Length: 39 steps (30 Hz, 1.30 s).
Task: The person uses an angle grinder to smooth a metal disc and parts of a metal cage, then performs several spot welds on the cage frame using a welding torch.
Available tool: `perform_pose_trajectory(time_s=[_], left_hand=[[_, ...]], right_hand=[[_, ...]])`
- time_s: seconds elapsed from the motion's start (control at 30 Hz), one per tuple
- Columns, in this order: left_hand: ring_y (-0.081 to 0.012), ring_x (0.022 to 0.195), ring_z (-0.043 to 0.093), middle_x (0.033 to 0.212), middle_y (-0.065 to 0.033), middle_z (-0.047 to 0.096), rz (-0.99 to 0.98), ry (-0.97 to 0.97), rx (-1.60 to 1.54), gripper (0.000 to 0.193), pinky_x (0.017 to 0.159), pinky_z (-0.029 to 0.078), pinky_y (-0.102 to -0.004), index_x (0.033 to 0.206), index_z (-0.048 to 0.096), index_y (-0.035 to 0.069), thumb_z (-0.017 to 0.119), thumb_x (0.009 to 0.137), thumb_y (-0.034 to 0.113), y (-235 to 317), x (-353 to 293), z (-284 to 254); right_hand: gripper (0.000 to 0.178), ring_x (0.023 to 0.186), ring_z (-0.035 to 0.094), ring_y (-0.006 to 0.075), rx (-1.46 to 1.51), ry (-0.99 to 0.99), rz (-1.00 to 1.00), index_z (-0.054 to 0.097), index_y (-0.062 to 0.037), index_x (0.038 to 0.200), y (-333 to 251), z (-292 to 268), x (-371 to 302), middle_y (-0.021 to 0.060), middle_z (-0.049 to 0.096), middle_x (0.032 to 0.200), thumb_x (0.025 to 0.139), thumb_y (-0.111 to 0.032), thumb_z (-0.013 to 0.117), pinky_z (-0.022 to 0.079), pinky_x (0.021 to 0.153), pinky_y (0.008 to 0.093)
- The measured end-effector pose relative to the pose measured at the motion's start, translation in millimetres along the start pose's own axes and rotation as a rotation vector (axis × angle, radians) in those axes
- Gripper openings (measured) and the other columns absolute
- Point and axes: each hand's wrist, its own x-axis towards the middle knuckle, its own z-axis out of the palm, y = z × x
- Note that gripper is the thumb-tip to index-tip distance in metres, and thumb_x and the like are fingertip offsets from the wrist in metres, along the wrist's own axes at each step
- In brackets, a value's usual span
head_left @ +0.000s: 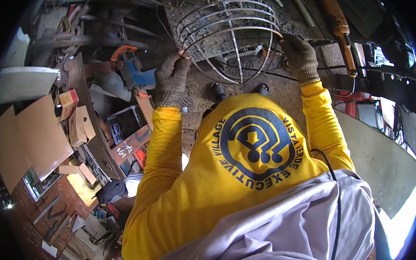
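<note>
A round wire frame of several metal rings joined by crossbars (234, 40) is held up at the edge of the dark workbench (212, 25). My left hand (173, 77), in a dark knit glove with bare fingertips, grips the frame's near ring at its left side. At the right end of that ring, my gloved right hand (298, 57) has its fingers closed round the metal. The frame's lower curve hangs past the bench edge, above my sandalled feet (217, 90).
An orange power tool (343, 36) lies at the right of the bench. To the left stands a blue bench vise (138, 73). Cardboard sheets (38, 139) and small boxes (80, 126) crowd the far left. Hand tools (56, 214) lie on a reddish surface at lower left.
</note>
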Motion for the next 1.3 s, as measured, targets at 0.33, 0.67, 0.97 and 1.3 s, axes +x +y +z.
perform_pose_trajectory(time_s=[0.33, 0.67, 0.97, 1.3], left_hand=[[-0.0129, 0.094, 0.066, 0.11, -0.0085, 0.071, -0.031, -0.027, -0.345, 0.039, 0.082, 0.054, -0.0281, 0.123, 0.066, 0.003, 0.073, 0.084, 0.003, -11.1, -4.2, -4.4], [-0.0139, 0.099, 0.066, 0.112, -0.0102, 0.072, 0.002, 0.006, -0.153, 0.031, 0.087, 0.053, -0.0276, 0.118, 0.069, 0.001, 0.073, 0.088, 0.009, 8.2, -6.1, -1.4], [-0.0126, 0.089, 0.065, 0.102, -0.0077, 0.072, -0.043, 0.014, -0.049, 0.026, 0.079, 0.053, -0.0273, 0.111, 0.071, -0.001, 0.071, 0.093, 0.019, 8.2, -1.9, 2.2], [-0.0143, 0.091, 0.065, 0.102, -0.0078, 0.073, -0.128, 0.028, -0.076, 0.022, 0.08, 0.052, -0.0286, 0.107, 0.072, 0.0, 0.073, 0.09, 0.014, -10.6, 2.7, 2.0]], right_hand=[[0.024, 0.087, 0.07, 0.022, -0.123, 0.024, -0.029, 0.073, -0.0041, 0.109, 5.2, 0.7, 1.4, 0.0127, 0.073, 0.096, 0.091, -0.019, 0.068, 0.053, 0.08, 0.0315], [0.024, 0.086, 0.07, 0.021, -0.13, 0.043, -0.033, 0.073, -0.0043, 0.109, 5.5, -0.6, 0.7, 0.0117, 0.073, 0.093, 0.091, -0.018, 0.069, 0.053, 0.079, 0.0311], [0.032, 0.097, 0.069, 0.0155, -0.115, -0.075, -0.019, 0.067, -0.0035, 0.12, 4.6, -9.4, -1.1, 0.009, 0.074, 0.103, 0.091, -0.016, 0.067, 0.053, 0.086, 0.0281], [0.031, 0.096, 0.066, 0.0127, 0.103, -0.049, 0.108, 0.068, -0.0068, 0.122, 14.2, -27.0, -15.7, 0.0067, 0.072, 0.104, 0.092, -0.012, 0.064, 0.052, 0.086, 0.0273]])
